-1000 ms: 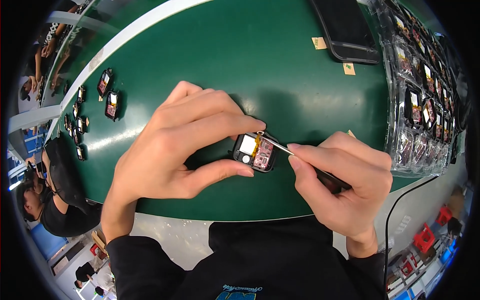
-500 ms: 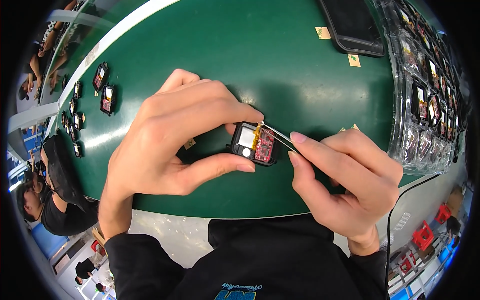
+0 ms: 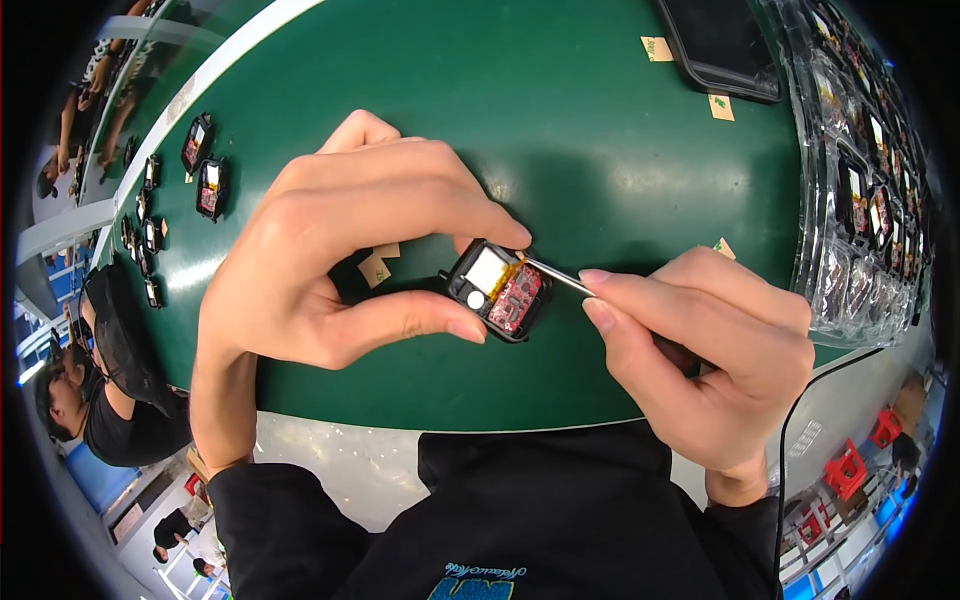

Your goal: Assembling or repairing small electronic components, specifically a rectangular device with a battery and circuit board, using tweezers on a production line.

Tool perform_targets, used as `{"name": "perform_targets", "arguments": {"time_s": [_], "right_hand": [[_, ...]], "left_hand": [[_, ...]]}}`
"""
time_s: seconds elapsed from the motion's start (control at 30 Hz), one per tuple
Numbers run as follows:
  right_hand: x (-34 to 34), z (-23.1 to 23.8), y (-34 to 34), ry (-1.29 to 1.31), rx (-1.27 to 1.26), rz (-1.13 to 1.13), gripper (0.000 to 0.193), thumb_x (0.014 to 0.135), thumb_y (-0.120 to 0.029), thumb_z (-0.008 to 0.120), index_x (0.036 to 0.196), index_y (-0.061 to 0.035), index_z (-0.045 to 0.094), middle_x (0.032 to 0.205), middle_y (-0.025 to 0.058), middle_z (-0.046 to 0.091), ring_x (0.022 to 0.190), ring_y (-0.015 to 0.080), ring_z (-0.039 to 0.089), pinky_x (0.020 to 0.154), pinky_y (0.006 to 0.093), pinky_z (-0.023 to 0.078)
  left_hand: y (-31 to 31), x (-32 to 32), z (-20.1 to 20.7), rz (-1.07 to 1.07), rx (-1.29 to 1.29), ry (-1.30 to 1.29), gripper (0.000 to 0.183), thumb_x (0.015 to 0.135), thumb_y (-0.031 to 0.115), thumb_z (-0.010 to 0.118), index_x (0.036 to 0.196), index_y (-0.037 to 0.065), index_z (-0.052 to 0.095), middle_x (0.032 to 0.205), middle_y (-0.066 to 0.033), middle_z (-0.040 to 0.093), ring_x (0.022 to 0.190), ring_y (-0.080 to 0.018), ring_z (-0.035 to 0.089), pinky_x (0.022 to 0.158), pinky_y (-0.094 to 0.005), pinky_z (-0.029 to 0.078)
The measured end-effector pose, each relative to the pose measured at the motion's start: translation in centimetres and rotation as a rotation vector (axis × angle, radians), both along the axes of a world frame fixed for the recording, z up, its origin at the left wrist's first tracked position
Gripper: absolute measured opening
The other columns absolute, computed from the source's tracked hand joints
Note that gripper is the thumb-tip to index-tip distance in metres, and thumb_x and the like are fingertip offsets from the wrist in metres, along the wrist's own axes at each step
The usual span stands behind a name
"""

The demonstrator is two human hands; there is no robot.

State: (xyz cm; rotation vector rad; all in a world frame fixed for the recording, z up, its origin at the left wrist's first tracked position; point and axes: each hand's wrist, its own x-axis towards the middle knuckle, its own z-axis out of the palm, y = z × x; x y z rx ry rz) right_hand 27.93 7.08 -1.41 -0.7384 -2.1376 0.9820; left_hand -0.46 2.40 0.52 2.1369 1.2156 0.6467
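My left hand (image 3: pixel 340 250) grips a small black device housing (image 3: pixel 498 292) between thumb and forefinger, just above the green table. Its open face shows a silver-white battery (image 3: pixel 486 268), a round white disc, a yellow flex strip and a red circuit board (image 3: pixel 515 300). In my right hand (image 3: pixel 710 350) is a pair of metal tweezers (image 3: pixel 560 274), pinched between thumb and forefinger. The tips touch the housing's upper edge by the yellow strip, close to my left fingertip. Whether they grasp a part is too small to tell.
Similar open housings (image 3: pixel 211 188) lie at the left of the green table (image 3: pixel 600 130). Clear plastic trays (image 3: pixel 850 290) of more housings line the right edge. A black phone-like slab (image 3: pixel 725 50) lies at the far right, with small beige paper tabs (image 3: pixel 374 270) about. A person (image 3: pixel 120 400) sits at left.
The housing has turned clockwise in my left hand and shifted slightly left. The tweezer arms have drawn together, and my right hand has moved slightly right.
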Motion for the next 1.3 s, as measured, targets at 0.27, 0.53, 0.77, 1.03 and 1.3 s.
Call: {"name": "perform_targets", "arguments": {"time_s": [0.27, 0.53, 0.77, 1.03, 1.3], "right_hand": [[-0.02, -0.04, -0.11, 0.000, -0.030, -0.010, 0.025, 0.077, 0.011, 0.084, 0.101, 0.0033, 0.086, 0.071, 0.0050, 0.069, 0.056, 0.0092, 0.053, 0.050, 0.0261, 0.033], [-0.18, -0.34, 0.11, 0.008, 0.004, 0.018, 0.024, 0.076, 0.012, 0.083, 0.099, 0.0034, 0.086, 0.071, 0.0048, 0.068, 0.054, 0.0095, 0.053, 0.049, 0.0263, 0.032], [-0.11, -0.47, 0.09, 0.025, 0.010, 0.016, 0.024, 0.075, 0.012, 0.082, 0.098, 0.0037, 0.086, 0.070, 0.0049, 0.068, 0.054, 0.0093, 0.052, 0.049, 0.0263, 0.032], [0.02, -0.09, -0.14, -0.015, -0.022, 0.006, 0.024, 0.075, 0.011, 0.082, 0.098, 0.0039, 0.086, 0.070, 0.0044, 0.068, 0.055, 0.0088, 0.052, 0.050, 0.0259, 0.032], [-0.02, -0.40, -0.10, 0.023, -0.014, 0.015, 0.024, 0.074, 0.011, 0.083, 0.098, 0.0048, 0.085, 0.071, 0.0053, 0.070, 0.055, 0.0087, 0.052, 0.050, 0.0252, 0.032]], "left_hand": [[0.26, -0.03, 0.23, -0.020, -0.014, 0.030, 0.065, 0.076, 0.055, 0.091, 0.112, 0.000, 0.084, 0.094, -0.0099, 0.078, 0.082, -0.0227, 0.068, 0.083, -0.0366, 0.038], [0.28, -0.08, 0.21, -0.023, -0.027, 0.037, 0.066, 0.077, 0.056, 0.089, 0.111, 0.000, 0.084, 0.095, -0.0101, 0.077, 0.082, -0.0223, 0.067, 0.081, -0.0370, 0.036], [0.53, 0.20, 0.18, -0.052, 0.008, 0.028, 0.062, 0.077, 0.054, 0.090, 0.107, 0.001, 0.084, 0.092, -0.0098, 0.076, 0.077, -0.0228, 0.065, 0.079, -0.0379, 0.036], [0.46, 0.26, 0.30, -0.060, 0.010, 0.038, 0.060, 0.076, 0.052, 0.091, 0.107, 0.001, 0.085, 0.090, -0.0095, 0.075, 0.075, -0.0225, 0.063, 0.078, -0.0382, 0.035], [0.47, 0.34, 0.30, -0.062, 0.025, 0.024, 0.061, 0.074, 0.052, 0.090, 0.106, 0.001, 0.085, 0.089, -0.0094, 0.075, 0.074, -0.0218, 0.062, 0.078, -0.0379, 0.035]]}}
